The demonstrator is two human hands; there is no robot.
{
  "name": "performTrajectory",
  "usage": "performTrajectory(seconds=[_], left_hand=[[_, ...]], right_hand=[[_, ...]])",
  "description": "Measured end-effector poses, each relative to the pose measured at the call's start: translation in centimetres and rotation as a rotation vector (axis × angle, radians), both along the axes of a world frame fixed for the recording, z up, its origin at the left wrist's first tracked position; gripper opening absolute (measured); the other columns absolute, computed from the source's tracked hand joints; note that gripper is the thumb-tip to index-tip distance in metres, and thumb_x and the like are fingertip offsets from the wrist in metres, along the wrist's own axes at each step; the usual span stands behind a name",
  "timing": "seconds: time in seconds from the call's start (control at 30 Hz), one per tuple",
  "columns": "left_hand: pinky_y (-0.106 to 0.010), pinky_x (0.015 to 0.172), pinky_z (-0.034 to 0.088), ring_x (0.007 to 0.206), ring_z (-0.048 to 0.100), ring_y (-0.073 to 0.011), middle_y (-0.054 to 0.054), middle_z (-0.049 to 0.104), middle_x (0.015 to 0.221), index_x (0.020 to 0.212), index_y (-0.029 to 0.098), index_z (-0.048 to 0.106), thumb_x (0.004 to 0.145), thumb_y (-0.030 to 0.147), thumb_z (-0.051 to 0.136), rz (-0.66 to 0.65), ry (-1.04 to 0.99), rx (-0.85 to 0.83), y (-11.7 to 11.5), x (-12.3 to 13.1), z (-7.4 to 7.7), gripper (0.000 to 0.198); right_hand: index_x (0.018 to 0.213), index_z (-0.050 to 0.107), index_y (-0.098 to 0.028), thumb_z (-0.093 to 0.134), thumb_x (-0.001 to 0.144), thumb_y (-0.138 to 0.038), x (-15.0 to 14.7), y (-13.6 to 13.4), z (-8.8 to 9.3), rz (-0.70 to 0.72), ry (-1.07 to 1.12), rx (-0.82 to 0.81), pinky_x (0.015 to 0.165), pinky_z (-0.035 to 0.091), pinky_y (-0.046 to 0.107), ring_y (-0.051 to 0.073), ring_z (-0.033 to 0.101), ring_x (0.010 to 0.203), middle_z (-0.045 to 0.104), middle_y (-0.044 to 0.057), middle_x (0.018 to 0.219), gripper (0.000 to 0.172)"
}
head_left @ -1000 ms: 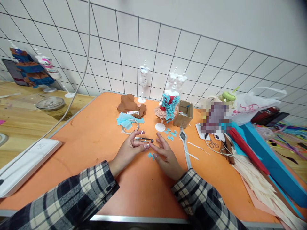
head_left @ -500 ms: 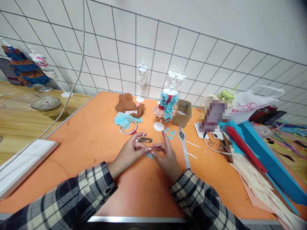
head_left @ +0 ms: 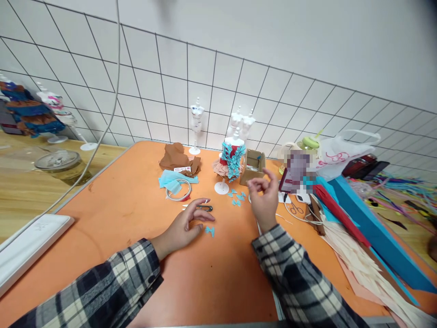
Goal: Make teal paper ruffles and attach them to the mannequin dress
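One turquoise bow (head_left: pixel 210 231) lies by the left hand (head_left: pixel 180 229), fingers apart; other finished-looking bows (head_left: pixel 236 202) lie loose, apparently unattached, near the already ruffled mini mannequin (head_left: pixel 234 159); right hand (head_left: pixel 266 200) fingers curled, grip unclear.

Slvs (head_left: pixel 109 279) are blk, grey & cream plaid w/ cuffs (head_left: pixel 150 255).

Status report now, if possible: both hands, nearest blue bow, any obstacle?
Left hand open beside blue bow. Right hand raised near cardboard box, grip unclear. Snips lie just beyond left hand.
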State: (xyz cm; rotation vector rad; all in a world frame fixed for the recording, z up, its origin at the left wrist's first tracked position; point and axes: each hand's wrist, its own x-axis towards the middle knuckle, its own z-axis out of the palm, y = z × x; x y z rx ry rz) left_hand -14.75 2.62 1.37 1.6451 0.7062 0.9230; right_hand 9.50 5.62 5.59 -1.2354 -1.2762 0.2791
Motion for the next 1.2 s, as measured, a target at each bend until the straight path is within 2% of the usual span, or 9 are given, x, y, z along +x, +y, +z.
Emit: performTrajectory(seconds=[0.1,0.23,0.43,0.6,0.7,0.8,0.97,1.1,1.2], left_hand=[[-0.044,0.092,0.047,0.100,0.068,-0.0235,-0.009,0.071,0.099,0.135,0.022,0.031,0.084,0.013,0.052,0.030,0.017,0.077,1.0,-0.5,-0.4,0.056],[-0.041,0.087,0.048,0.093,0.069,-0.0227,-0.007,0.071,0.093,0.134,0.020,0.033,0.086,0.014,0.051,0.075,0.040,0.078,1.9,-0.9,-0.6,0.052],[-0.040,0.087,0.048,0.092,0.068,-0.0220,-0.008,0.070,0.092,0.135,0.019,0.034,0.089,0.019,0.052,0.070,0.079,0.110,2.0,-1.0,-0.5,0.049],[-0.040,0.086,0.048,0.091,0.068,-0.0218,-0.008,0.071,0.091,0.135,0.018,0.035,0.089,0.021,0.053,0.056,0.090,0.133,1.9,-0.9,-0.3,0.049],[-0.040,0.087,0.048,0.091,0.068,-0.0216,-0.008,0.071,0.091,0.136,0.019,0.034,0.089,0.021,0.054,0.069,0.082,0.121,1.9,-0.9,-0.4,0.051],[-0.040,0.088,0.048,0.091,0.068,-0.0215,-0.007,0.071,0.091,0.136,0.019,0.033,0.088,0.020,0.054,0.094,0.070,0.113,2.0,-0.8,-0.5,0.053],[-0.040,0.088,0.048,0.089,0.069,-0.0210,-0.006,0.071,0.088,0.134,0.019,0.036,0.088,0.021,0.054,0.110,0.066,0.096,2.2,-0.7,-0.5,0.049],[-0.040,0.087,0.048,0.089,0.069,-0.0221,-0.007,0.071,0.087,0.133,0.018,0.038,0.087,0.023,0.056,0.122,0.065,0.082,2.1,-0.6,-0.3,0.050],[-0.042,0.088,0.048,0.094,0.070,-0.0244,-0.008,0.072,0.089,0.135,0.019,0.037,0.087,0.026,0.058,0.132,0.052,0.060,2.1,-0.6,-0.3,0.054]], right_hand=[[0.127,0.049,-0.020,0.060,0.084,-0.029,3.3,4.0,1.8,-0.217,-0.225,0.019,0.076,0.043,0.033,0.017,0.056,0.074,0.070,0.003,0.090,0.046],[0.115,0.062,-0.021,0.053,0.087,-0.023,6.0,7.5,2.2,-0.259,-0.554,-0.123,0.084,0.040,0.038,0.026,0.056,0.093,0.072,0.007,0.089,0.029],[0.127,0.054,-0.024,0.056,0.081,-0.017,7.0,8.7,2.6,-0.272,-0.746,-0.206,0.080,0.041,0.037,0.028,0.055,0.098,0.071,0.006,0.093,0.046],[0.109,0.060,-0.024,0.050,0.080,-0.011,7.2,9.2,3.0,-0.199,-0.772,-0.301,0.073,0.042,0.033,0.024,0.062,0.090,0.072,0.005,0.091,0.033],[0.101,0.060,-0.024,0.050,0.082,-0.012,7.3,9.3,2.9,-0.179,-0.810,-0.322,0.078,0.042,0.034,0.023,0.065,0.090,0.074,0.004,0.092,0.025],[0.106,0.059,-0.024,0.049,0.084,-0.014,7.5,9.0,2.3,-0.173,-0.731,-0.273,0.084,0.043,0.037,0.024,0.066,0.094,0.075,0.005,0.097,0.026],[0.116,0.056,-0.020,0.049,0.086,-0.022,7.8,8.4,1.2,-0.168,-0.442,-0.222,0.082,0.046,0.037,0.025,0.067,0.098,0.076,0.008,0.096,0.031],[0.117,0.055,-0.019,0.049,0.088,-0.029,7.8,8.0,1.4,-0.176,-0.315,-0.240,0.076,0.046,0.036,0.024,0.067,0.083,0.076,0.007,0.092,0.032],[0.128,0.049,-0.019,0.042,0.092,-0.028,6.5,5.9,1.3,-0.189,-0.342,-0.099,0.077,0.046,0.038,0.023,0.066,0.079,0.074,0.009,0.101,0.038]])
